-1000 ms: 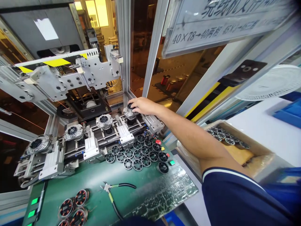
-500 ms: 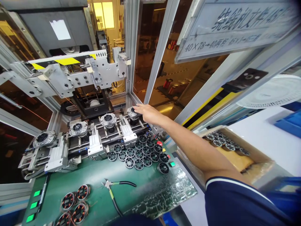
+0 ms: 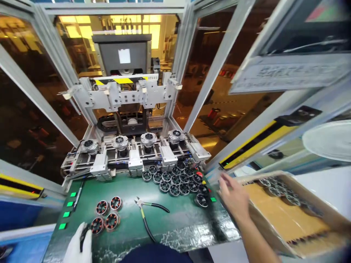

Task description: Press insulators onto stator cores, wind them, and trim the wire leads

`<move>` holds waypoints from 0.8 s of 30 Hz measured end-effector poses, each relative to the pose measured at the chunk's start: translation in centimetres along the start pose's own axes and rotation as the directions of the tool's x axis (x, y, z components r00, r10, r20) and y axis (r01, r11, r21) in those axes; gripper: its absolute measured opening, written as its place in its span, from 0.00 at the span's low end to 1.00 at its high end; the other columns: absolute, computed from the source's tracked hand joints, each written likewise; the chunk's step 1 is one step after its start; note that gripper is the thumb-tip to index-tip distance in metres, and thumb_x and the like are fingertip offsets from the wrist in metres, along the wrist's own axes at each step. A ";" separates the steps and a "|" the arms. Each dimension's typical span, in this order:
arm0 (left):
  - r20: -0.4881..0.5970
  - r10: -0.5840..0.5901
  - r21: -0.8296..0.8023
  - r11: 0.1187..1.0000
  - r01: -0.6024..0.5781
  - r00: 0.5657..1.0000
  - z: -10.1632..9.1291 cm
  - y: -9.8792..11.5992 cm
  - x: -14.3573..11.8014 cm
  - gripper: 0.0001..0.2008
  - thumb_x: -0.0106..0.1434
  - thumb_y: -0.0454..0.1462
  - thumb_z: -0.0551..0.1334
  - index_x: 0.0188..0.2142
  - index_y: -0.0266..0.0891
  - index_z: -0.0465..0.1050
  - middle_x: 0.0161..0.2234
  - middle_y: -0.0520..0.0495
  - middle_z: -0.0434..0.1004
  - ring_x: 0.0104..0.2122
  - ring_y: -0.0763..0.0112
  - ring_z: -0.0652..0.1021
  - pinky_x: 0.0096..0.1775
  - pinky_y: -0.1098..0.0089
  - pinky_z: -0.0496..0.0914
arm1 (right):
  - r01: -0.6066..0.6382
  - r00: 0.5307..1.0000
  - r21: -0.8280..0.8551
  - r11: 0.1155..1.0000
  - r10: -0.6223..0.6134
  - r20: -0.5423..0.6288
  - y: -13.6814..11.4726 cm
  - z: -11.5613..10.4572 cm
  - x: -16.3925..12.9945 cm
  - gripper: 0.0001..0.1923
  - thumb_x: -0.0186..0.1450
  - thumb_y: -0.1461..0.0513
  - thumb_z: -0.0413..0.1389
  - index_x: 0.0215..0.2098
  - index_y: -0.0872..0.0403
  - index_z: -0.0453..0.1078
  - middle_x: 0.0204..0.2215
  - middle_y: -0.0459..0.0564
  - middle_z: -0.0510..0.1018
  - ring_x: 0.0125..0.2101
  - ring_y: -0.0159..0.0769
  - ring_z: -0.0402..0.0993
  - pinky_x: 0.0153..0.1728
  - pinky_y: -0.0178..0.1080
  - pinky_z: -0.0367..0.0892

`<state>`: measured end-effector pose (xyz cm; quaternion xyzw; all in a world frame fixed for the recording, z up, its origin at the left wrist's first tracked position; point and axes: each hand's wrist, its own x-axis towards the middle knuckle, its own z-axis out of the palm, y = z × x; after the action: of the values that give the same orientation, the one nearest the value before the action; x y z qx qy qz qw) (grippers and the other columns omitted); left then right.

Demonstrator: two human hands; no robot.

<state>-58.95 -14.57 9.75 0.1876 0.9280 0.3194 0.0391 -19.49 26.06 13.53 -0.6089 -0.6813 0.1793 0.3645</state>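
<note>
My left hand (image 3: 78, 246), in a white glove, is at the lower left beside a group of copper-wound stator rings (image 3: 112, 221). A dark object (image 3: 83, 235) shows between its thumb and fingers; I cannot make out what it is. My bare right hand (image 3: 233, 195) hangs over the bench's right edge, near the cardboard box, its fingers smeared by motion. Nearby on the green bench (image 3: 126, 239) lie several unwound stator rings (image 3: 174, 190). In the winding machine, stator rings sit on a row of round holders (image 3: 148, 138).
Diagonal cutters (image 3: 142, 208) lie spread on the bench. The cardboard box (image 3: 274, 219) on the right holds more rings. Green buttons (image 3: 66, 214) line the bench's left side, and a red button (image 3: 199, 175) is at the right. Yellow-black posts (image 3: 248, 144) flank the machine opening.
My right hand has come back from the rightmost holder to the bench's right edge. My gloved left hand has come into view at lower left. The head view has shifted and levelled.
</note>
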 end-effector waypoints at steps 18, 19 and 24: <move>-0.106 0.328 0.043 0.945 -0.325 0.939 0.7 0.4 -2.8 0.21 0.69 0.47 0.56 0.53 0.34 0.72 0.50 0.35 0.78 0.50 0.53 0.78 0.54 0.53 0.70 | -0.067 0.996 -0.084 0.994 0.071 0.053 1.7 1.5 -10.9 0.39 0.62 0.41 0.45 0.54 0.65 0.69 0.54 0.68 0.72 0.55 0.55 0.70 0.59 0.55 0.62; -0.102 0.320 0.042 0.947 -0.317 0.942 0.7 0.5 -3.1 0.21 0.69 0.47 0.56 0.53 0.35 0.72 0.50 0.36 0.78 0.50 0.53 0.78 0.54 0.54 0.70 | 0.103 0.992 -0.027 0.994 -0.101 0.077 0.3 2.2 -12.2 0.36 0.64 0.43 0.47 0.54 0.64 0.68 0.56 0.66 0.71 0.57 0.52 0.68 0.61 0.52 0.61; -0.084 0.272 0.065 0.962 -0.267 0.959 1.0 0.7 -5.4 0.20 0.68 0.47 0.57 0.52 0.38 0.73 0.49 0.39 0.80 0.48 0.57 0.79 0.52 0.57 0.72 | 0.786 0.510 0.260 0.561 -0.826 0.239 -5.4 6.5 -18.2 0.27 0.68 0.52 0.55 0.59 0.59 0.63 0.57 0.64 0.69 0.58 0.56 0.66 0.56 0.58 0.64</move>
<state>-53.55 -15.51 9.17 0.2982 0.9028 0.3055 -0.0527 -28.09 8.84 7.83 -0.1594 -0.9250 0.1298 0.3196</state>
